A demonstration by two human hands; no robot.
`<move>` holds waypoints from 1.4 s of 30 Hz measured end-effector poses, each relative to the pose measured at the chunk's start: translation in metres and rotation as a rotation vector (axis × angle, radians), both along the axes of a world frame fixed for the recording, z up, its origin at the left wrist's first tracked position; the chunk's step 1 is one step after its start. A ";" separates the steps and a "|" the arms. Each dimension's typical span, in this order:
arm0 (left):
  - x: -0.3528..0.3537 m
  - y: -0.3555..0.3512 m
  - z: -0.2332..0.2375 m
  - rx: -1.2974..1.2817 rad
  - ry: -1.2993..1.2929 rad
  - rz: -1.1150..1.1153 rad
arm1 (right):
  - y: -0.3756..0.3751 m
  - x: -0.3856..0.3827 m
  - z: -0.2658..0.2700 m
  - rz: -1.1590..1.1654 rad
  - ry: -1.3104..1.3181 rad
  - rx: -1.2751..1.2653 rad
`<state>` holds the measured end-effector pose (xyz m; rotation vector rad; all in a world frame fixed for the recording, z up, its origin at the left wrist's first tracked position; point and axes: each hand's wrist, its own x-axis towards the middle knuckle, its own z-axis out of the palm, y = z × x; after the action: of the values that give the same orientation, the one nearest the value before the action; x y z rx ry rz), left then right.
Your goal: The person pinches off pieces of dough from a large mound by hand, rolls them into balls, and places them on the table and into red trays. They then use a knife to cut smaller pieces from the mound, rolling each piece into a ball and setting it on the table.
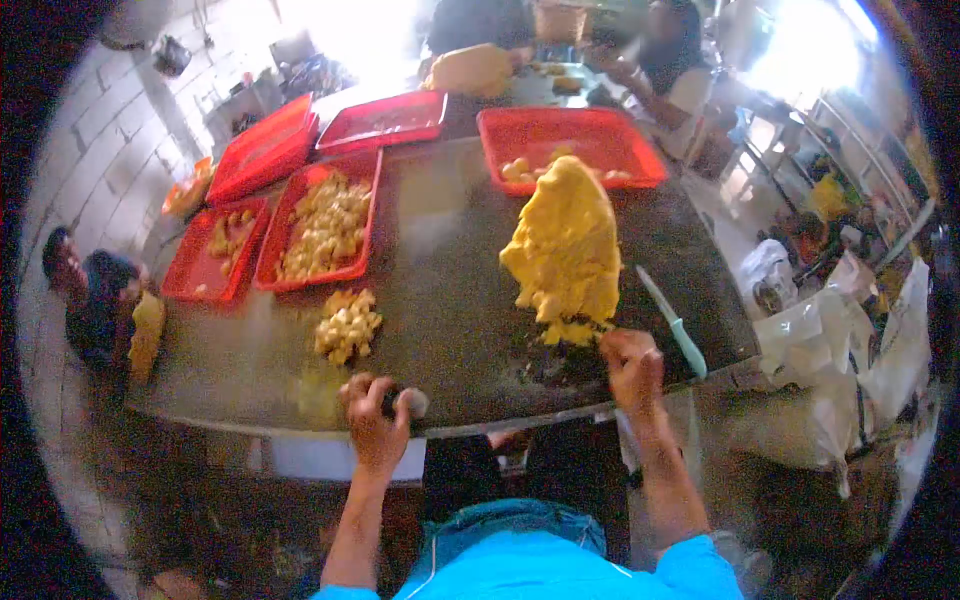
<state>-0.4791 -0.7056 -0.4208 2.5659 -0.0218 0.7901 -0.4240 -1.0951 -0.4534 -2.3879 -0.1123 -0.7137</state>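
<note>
My left hand [376, 415] is at the table's near edge, its fingers curled around a small pale lump [415, 402] too blurred to name surely. Beyond it sits a pile of small yellowish dough pieces [348, 326]. At the ragged lower end of a large yellow dough slab [568, 240] is my right hand [633, 362], fingers closed; what they pinch, if anything, is hidden. Loose dough bits lie beside its fingertips. A knife [682, 340] with a pale green handle rests on the table to the right of the slab.
Red trays with dough pieces stand at the left [375, 215] and behind the slab [640, 160]. More red trays [262, 150] are stacked at the back left. People [680, 60] are across the table; another person [100, 300] is far left. Plastic bags [815, 330] hang at the right.
</note>
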 end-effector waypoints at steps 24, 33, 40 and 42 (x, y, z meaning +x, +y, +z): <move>0.016 -0.050 0.007 -0.474 -0.039 -0.291 | 0.047 -0.027 0.051 0.207 0.072 -0.235; 0.045 -0.085 -0.006 -1.088 0.350 -0.496 | 0.061 -0.014 0.043 0.386 0.071 -0.212; 0.047 -0.078 -0.014 -1.257 0.380 -0.533 | 0.071 -0.019 0.042 0.338 0.045 -0.217; 0.049 -0.079 -0.016 -1.242 0.347 -0.542 | 0.072 -0.013 0.043 0.440 0.079 -0.084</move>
<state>-0.4297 -0.7850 -0.4367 1.3554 -0.0824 0.0403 -0.4369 -1.0230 -0.4108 -2.3478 -0.6228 -0.4118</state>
